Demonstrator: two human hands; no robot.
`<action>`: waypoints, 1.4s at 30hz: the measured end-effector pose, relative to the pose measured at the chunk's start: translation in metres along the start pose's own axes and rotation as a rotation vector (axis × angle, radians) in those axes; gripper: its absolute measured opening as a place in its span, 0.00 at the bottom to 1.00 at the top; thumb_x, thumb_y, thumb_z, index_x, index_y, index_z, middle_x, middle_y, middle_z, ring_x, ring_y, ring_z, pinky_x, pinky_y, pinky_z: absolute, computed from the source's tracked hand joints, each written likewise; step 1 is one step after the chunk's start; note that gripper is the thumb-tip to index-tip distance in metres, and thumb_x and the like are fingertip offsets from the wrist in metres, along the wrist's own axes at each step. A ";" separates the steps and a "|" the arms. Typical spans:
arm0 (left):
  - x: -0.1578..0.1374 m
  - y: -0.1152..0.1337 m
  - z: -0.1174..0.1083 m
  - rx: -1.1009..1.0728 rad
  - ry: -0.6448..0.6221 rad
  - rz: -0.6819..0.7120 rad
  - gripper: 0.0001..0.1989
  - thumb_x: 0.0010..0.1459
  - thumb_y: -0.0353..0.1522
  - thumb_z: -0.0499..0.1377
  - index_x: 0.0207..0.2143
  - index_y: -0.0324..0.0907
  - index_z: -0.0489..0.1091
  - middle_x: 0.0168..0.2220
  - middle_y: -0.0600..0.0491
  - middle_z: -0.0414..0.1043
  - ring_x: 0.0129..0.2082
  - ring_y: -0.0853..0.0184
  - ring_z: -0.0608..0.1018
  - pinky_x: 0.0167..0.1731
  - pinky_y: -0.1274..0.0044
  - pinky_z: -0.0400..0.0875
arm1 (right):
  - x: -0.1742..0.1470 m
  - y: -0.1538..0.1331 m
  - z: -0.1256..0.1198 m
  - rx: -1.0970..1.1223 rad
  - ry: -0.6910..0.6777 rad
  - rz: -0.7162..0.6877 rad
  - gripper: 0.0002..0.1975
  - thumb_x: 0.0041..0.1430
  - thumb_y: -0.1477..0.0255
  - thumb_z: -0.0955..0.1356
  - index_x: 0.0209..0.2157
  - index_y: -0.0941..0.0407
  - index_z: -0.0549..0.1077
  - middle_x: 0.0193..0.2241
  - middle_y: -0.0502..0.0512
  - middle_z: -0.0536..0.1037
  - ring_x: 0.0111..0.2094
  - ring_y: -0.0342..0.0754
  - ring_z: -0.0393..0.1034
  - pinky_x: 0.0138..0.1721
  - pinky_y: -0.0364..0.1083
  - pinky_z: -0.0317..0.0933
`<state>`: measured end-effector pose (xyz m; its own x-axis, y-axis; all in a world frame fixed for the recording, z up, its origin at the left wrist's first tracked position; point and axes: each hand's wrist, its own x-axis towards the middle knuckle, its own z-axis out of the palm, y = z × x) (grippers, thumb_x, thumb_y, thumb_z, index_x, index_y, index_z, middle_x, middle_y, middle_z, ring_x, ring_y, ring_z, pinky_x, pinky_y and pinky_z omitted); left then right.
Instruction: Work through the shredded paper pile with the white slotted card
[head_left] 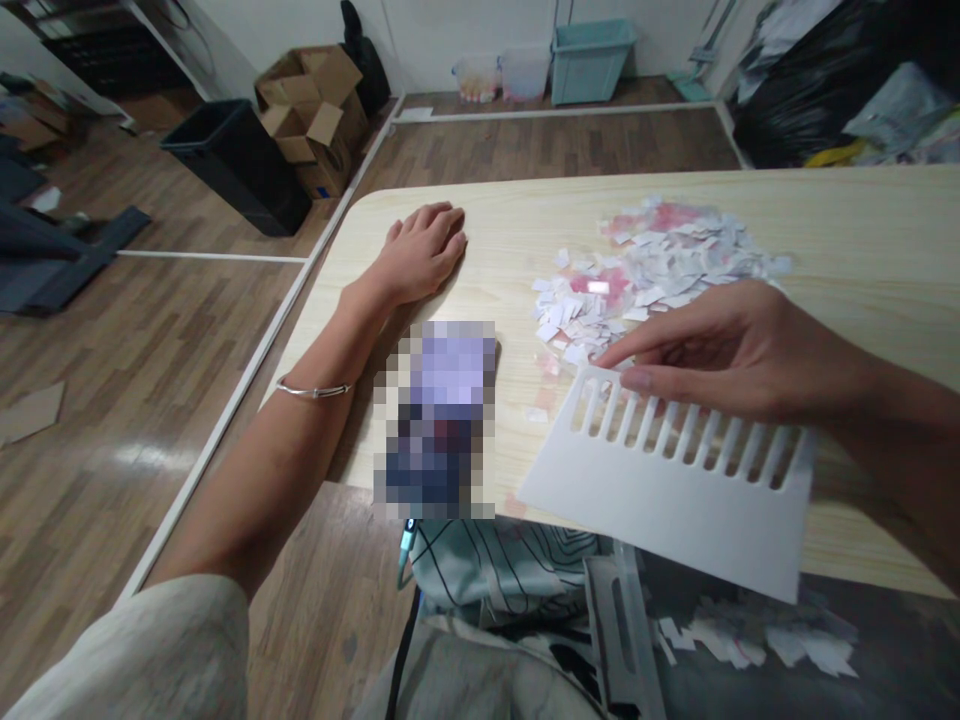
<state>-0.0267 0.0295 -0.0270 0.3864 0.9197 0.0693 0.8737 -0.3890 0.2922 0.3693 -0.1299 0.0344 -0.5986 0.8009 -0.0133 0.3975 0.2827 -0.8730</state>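
Head view: slotted sheet (664,515) across table edge (862,568)

Pale sleeve, silver bangle, and bare hands on show!
Here's the left sleeve (150,650), loose, grey-beige, softly creased, its wide hem ending around the elbow; then a thin silver bangle (313,393) rings the forearm above the bare left hand (424,250); bare too, the right hand (724,350) and its forearm.
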 end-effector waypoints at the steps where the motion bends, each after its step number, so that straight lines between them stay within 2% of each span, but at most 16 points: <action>1: 0.000 -0.001 0.000 -0.001 0.002 0.004 0.37 0.88 0.51 0.49 0.92 0.56 0.66 0.93 0.43 0.65 0.94 0.36 0.64 0.94 0.41 0.53 | 0.000 -0.002 0.000 -0.008 -0.002 0.006 0.19 0.72 0.50 0.86 0.50 0.50 1.00 0.29 0.55 0.90 0.24 0.47 0.77 0.23 0.45 0.63; 6: 0.001 -0.001 -0.001 0.017 -0.008 -0.005 0.38 0.89 0.52 0.49 0.92 0.55 0.65 0.94 0.42 0.64 0.94 0.37 0.63 0.94 0.41 0.53 | 0.002 -0.011 0.001 -0.032 -0.010 0.006 0.13 0.72 0.59 0.85 0.50 0.52 0.99 0.30 0.57 0.91 0.25 0.48 0.78 0.25 0.44 0.64; 13: 0.000 0.006 -0.003 0.020 -0.028 -0.048 0.39 0.88 0.52 0.48 0.93 0.56 0.63 0.95 0.43 0.62 0.95 0.37 0.61 0.94 0.43 0.54 | 0.001 -0.013 0.001 -0.016 -0.010 -0.018 0.13 0.72 0.58 0.87 0.49 0.52 0.99 0.30 0.55 0.91 0.26 0.48 0.79 0.24 0.44 0.66; 18: 0.003 -0.003 0.000 -0.019 -0.003 0.012 0.40 0.87 0.53 0.49 0.94 0.57 0.62 0.92 0.44 0.67 0.94 0.38 0.62 0.94 0.43 0.52 | 0.003 -0.014 0.001 -0.040 -0.014 -0.070 0.11 0.70 0.60 0.89 0.48 0.50 1.00 0.26 0.51 0.87 0.24 0.46 0.76 0.23 0.43 0.66; 22: 0.004 -0.006 0.002 -0.021 -0.003 0.009 0.40 0.87 0.53 0.49 0.93 0.56 0.63 0.93 0.43 0.65 0.94 0.37 0.62 0.94 0.43 0.52 | 0.005 -0.013 0.003 -0.049 -0.030 -0.102 0.11 0.71 0.60 0.89 0.48 0.50 1.00 0.27 0.52 0.89 0.23 0.45 0.76 0.22 0.43 0.65; 27: -0.003 0.017 -0.008 -0.001 -0.047 -0.060 0.42 0.87 0.54 0.46 0.93 0.50 0.63 0.96 0.44 0.60 0.95 0.39 0.59 0.95 0.43 0.49 | 0.005 -0.011 0.002 -0.065 -0.030 -0.123 0.10 0.71 0.61 0.88 0.49 0.50 1.00 0.27 0.51 0.89 0.23 0.45 0.76 0.22 0.43 0.65; 30: -0.010 0.033 -0.016 0.022 -0.094 -0.103 0.45 0.87 0.53 0.42 0.94 0.42 0.60 0.97 0.41 0.55 0.96 0.44 0.57 0.97 0.46 0.47 | 0.002 -0.011 -0.002 -0.054 -0.012 -0.078 0.11 0.71 0.59 0.87 0.49 0.50 1.00 0.29 0.53 0.91 0.25 0.47 0.78 0.23 0.44 0.67; 33: -0.014 0.040 -0.018 0.026 -0.096 -0.111 0.47 0.85 0.53 0.41 0.93 0.40 0.59 0.97 0.41 0.54 0.96 0.46 0.57 0.96 0.46 0.46 | 0.000 -0.010 -0.004 -0.037 -0.003 -0.026 0.13 0.73 0.57 0.86 0.51 0.50 1.00 0.29 0.53 0.91 0.25 0.48 0.79 0.23 0.45 0.66; 38: -0.012 0.034 -0.013 -0.008 -0.079 -0.132 0.56 0.76 0.65 0.36 0.94 0.49 0.58 0.98 0.54 0.54 0.96 0.48 0.55 0.97 0.48 0.43 | 0.000 -0.011 0.002 -0.047 -0.063 -0.005 0.10 0.73 0.55 0.88 0.50 0.42 1.00 0.32 0.52 0.92 0.28 0.51 0.81 0.25 0.49 0.71; 42: -0.010 0.030 -0.013 -0.056 -0.086 -0.133 0.63 0.71 0.73 0.36 0.93 0.48 0.58 0.98 0.57 0.52 0.96 0.47 0.53 0.97 0.50 0.40 | 0.002 -0.012 0.003 -0.014 -0.106 -0.008 0.09 0.72 0.55 0.88 0.50 0.40 1.00 0.31 0.51 0.91 0.28 0.52 0.80 0.24 0.50 0.71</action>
<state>-0.0083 0.0093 -0.0068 0.2939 0.9543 -0.0547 0.9020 -0.2580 0.3461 0.3612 -0.1339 0.0432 -0.6715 0.7387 -0.0584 0.4015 0.2964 -0.8666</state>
